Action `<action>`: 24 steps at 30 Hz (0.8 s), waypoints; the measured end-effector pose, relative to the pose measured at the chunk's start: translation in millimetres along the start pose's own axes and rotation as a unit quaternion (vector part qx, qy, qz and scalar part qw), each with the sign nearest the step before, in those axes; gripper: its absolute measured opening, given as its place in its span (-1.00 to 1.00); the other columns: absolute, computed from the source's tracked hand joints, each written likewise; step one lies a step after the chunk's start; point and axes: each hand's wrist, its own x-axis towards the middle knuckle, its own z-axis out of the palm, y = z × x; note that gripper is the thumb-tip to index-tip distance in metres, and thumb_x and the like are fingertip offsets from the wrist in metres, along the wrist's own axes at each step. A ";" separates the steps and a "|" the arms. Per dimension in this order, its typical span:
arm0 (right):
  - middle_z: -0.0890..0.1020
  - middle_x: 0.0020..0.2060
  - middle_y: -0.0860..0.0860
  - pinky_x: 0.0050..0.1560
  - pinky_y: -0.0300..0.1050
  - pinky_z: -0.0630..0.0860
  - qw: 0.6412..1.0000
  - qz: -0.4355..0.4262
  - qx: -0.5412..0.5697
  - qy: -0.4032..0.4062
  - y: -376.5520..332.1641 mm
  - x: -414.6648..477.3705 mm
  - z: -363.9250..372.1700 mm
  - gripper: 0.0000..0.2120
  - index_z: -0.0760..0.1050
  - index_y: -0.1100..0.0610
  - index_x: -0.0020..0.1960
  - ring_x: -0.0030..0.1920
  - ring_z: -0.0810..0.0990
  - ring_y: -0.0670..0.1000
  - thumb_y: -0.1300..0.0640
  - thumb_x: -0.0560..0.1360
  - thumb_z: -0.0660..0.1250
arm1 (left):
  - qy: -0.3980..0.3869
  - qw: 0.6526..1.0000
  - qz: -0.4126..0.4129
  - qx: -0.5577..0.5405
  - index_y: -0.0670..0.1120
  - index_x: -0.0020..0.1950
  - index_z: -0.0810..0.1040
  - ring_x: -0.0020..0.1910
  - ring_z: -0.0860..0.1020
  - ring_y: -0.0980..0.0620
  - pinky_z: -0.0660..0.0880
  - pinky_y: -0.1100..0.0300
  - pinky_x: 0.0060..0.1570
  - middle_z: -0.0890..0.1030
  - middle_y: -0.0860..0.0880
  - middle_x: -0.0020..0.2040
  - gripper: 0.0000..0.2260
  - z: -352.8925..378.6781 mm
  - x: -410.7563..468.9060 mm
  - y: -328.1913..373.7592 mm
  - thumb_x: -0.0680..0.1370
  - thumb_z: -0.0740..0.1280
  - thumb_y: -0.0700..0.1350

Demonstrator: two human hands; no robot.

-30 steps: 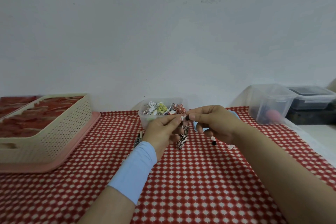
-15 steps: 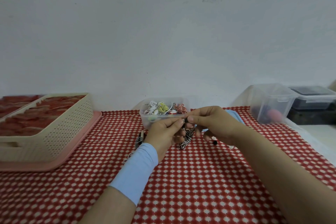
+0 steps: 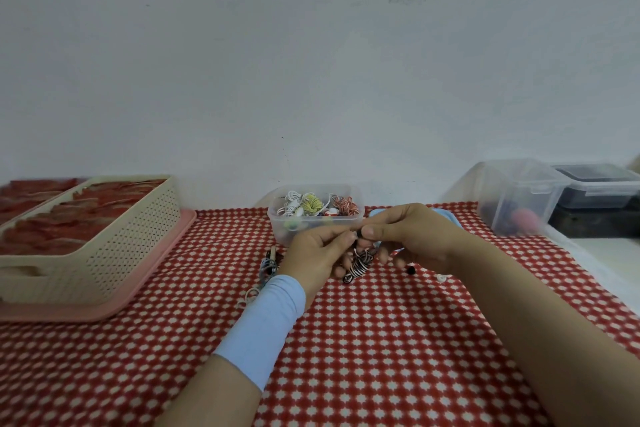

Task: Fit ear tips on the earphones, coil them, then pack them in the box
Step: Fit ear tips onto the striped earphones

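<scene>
Left hand (image 3: 317,253): fingertips pressed together on the earphones (image 3: 360,263), pinched beside the right thumb.
Right hand (image 3: 412,236): thumb and forefinger closed on a small black tip (image 3: 359,234) (details blurred).
Cord: striped coil hung just below the fingers.
Box (image 3: 315,215): just behind the fingers.
Cloth (image 3: 381,340): bare nearer than the fingers.

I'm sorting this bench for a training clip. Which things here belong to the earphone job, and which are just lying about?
Part of the job:
- left hand and right hand, pinching a black ear tip
- striped earphone cable
- clear tub of coiled earphones
- loose ear tips

Lying about:
- beige basket
- pink tray
- lidded clear containers
</scene>
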 end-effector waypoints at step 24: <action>0.71 -0.12 0.13 -0.41 -0.18 0.59 0.998 -0.039 0.039 -0.026 -2.4 -4.1 0.1 -0.73 0.72 0.20 0.09 -0.32 0.60 -0.04 0.15 0.42 0.45 | 0.002 0.960 -0.074 -0.269 -0.20 0.02 0.64 -0.42 0.48 0.18 0.53 0.35 -0.40 0.57 -0.06 -0.25 -0.87 11.8 -1.4 6.6 0.58 0.29 -0.26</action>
